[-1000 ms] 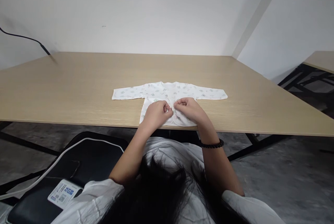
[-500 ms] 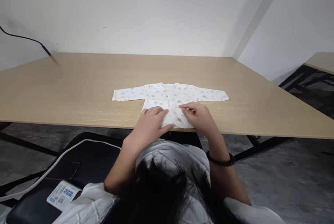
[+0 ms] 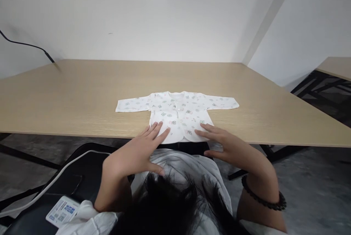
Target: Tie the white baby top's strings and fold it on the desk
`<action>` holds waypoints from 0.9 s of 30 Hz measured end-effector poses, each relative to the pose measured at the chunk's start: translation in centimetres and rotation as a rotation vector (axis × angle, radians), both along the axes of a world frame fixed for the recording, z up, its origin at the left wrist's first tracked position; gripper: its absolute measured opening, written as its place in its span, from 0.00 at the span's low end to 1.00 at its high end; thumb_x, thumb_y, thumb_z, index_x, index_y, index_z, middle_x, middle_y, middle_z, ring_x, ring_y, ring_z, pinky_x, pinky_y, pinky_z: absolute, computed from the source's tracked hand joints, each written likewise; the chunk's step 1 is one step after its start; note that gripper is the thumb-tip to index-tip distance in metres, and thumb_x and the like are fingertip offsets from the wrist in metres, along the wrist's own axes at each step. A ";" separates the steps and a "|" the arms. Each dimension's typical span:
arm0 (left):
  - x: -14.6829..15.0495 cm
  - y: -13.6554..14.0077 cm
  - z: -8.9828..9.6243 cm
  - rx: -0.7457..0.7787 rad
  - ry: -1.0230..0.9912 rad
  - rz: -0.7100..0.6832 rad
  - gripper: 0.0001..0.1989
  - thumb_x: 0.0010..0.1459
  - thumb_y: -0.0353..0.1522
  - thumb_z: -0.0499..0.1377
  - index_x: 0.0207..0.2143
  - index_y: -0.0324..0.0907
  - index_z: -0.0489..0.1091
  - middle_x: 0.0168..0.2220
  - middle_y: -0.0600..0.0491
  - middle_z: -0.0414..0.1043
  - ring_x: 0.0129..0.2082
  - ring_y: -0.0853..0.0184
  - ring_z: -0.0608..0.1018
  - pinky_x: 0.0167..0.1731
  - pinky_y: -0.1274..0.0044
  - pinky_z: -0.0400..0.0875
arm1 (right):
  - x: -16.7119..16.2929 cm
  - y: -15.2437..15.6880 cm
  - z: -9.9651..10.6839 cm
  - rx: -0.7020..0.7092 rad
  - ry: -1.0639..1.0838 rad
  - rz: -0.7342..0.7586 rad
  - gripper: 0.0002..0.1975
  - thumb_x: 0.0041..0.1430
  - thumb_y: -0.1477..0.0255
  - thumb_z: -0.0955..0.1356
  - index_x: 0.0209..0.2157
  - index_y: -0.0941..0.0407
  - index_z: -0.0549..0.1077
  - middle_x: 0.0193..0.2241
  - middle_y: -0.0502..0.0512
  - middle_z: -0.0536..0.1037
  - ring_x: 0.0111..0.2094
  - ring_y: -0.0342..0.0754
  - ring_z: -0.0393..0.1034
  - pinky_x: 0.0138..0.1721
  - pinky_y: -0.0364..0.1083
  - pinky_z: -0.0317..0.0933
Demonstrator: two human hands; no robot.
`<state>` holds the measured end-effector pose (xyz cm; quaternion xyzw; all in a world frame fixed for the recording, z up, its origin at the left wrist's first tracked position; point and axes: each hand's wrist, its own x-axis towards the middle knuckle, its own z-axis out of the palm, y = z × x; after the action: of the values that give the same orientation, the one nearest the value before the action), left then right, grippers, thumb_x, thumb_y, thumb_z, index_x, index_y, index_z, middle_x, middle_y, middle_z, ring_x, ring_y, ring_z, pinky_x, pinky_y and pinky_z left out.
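One black chair (image 3: 89, 176), partly hidden by a sleeve (image 3: 89, 224); the left hand (image 3: 137, 151), spread wide, holding nothing, resting on one baby shirt (image 3: 178, 116), flat at the front edge of one big table (image 3: 109, 78), lots of room behind; the right hand (image 3: 229, 145), spread too, holding nothing, touching the shirt; a second table (image 3: 337, 67), cut off.
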<state>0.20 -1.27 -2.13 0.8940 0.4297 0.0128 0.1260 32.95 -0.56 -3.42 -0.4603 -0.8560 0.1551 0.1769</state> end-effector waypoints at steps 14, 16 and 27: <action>-4.8 19.6 3.8 -0.072 0.274 0.556 0.28 0.51 0.49 0.60 0.48 0.40 0.74 0.56 0.34 0.71 0.53 0.42 0.74 0.47 0.61 0.69 | 4.7 18.7 3.2 -0.021 -0.262 -0.469 0.06 0.56 0.71 0.71 0.35 0.58 0.77 0.40 0.64 0.80 0.40 0.56 0.73 0.39 0.49 0.62; -5.2 20.1 3.1 -0.066 0.243 0.492 0.20 0.49 0.46 0.61 0.40 0.42 0.74 0.48 0.37 0.76 0.45 0.48 0.77 0.42 0.66 0.69 | 5.3 19.1 2.3 -0.063 -0.253 -0.412 0.03 0.57 0.73 0.70 0.30 0.57 0.74 0.36 0.61 0.79 0.35 0.52 0.71 0.35 0.47 0.59; -10.7 18.0 5.8 -0.547 -0.147 0.159 0.28 0.51 0.46 0.64 0.53 0.49 0.63 0.45 0.51 0.76 0.38 0.62 0.76 0.38 0.76 0.70 | 9.7 16.1 3.5 -0.102 0.146 -0.159 0.13 0.63 0.61 0.65 0.45 0.52 0.68 0.27 0.47 0.67 0.25 0.44 0.58 0.30 0.45 0.57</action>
<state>-10.47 16.77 3.68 0.7871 0.4755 -0.0288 0.3919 42.69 15.58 0.09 -0.5226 -0.7928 0.2170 0.2267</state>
